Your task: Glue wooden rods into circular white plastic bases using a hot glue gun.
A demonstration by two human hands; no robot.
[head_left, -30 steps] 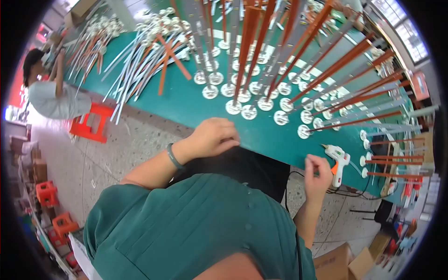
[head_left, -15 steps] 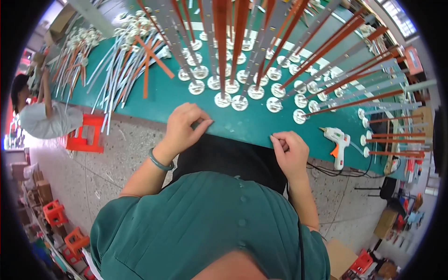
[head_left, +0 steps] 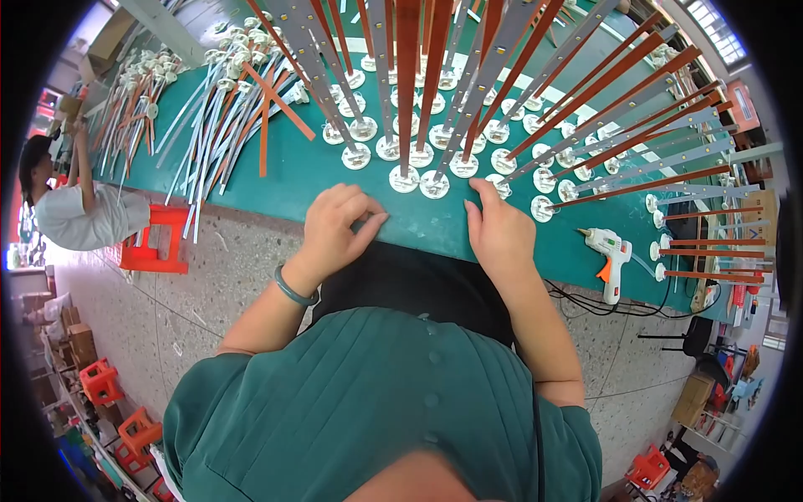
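Note:
My left hand rests at the table's near edge, fingers loosely curled, thumb apart, with nothing visible in it. My right hand reaches over the table with index finger and thumb apart. Its index fingertip is beside a round white base and partly covers it; whether they touch I cannot tell. Many such bases stand in rows, each carrying upright strips, some brown, others grey with small light chips. To the right of my right hand lies a white glue gun with an orange trigger.
Loose strips with white ends lie in a pile on the green table, with another pile farther left. A co-worker is beside a red stool. Black cables hang below the glue gun.
My right hand has moved forward and left from the table edge toward the white bases, and its fingers have spread. My left hand has shifted only slightly.

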